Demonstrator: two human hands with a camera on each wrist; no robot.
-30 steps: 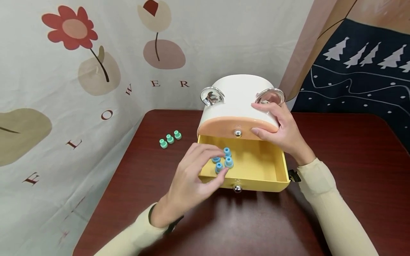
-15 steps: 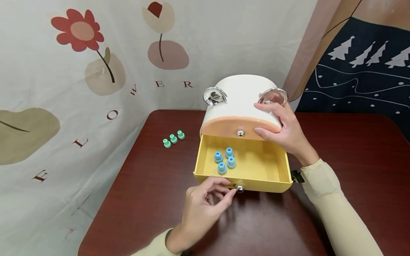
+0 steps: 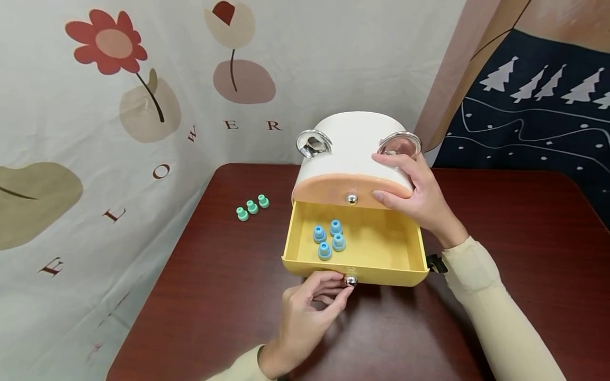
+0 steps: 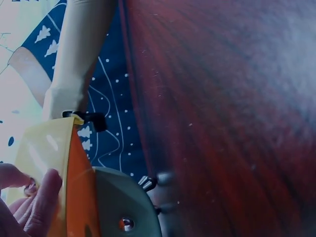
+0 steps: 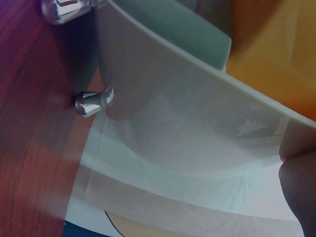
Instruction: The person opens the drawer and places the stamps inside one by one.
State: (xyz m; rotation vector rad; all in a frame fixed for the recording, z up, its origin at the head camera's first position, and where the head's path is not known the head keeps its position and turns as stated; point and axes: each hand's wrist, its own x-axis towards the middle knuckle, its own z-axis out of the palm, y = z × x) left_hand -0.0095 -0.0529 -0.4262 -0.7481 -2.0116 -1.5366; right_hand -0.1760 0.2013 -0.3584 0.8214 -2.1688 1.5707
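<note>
Dark red-brown wooden table (image 3: 500, 254) w/ a flower-print cloth (image 3: 119, 132) hung behind on the left & far side, navy cloth w/ white trees (image 3: 538, 111) at far right. Small white storage box (image 3: 355, 143) stands at mid-table, two shiny ring handles on top, peach upper drawer front (image 3: 333, 189) w/ a silver knob. Yellow lower drawer (image 3: 381, 248) is pulled out toward the near side, open. Inside it, at its left part, 4 blue caps (image 3: 328, 241) sit close together in a cluster. Left hand (image 3: 307, 317) is at the drawer's near front, thumb & forefinger pinching the small silver knob (image 3: 351, 280), other fingers curled under. Right hand (image 3: 414, 193) grips the box's right top edge, fingers bent over the white lid, thumb on the peach front. On the table left of the box, well apart from it, 3 green caps (image 3: 252, 207) in a short row, touching or nearly so. Left wrist view shows the yellow drawer wall & fingertips beside it; right wrist view mostly the box's white side, blurry
</note>
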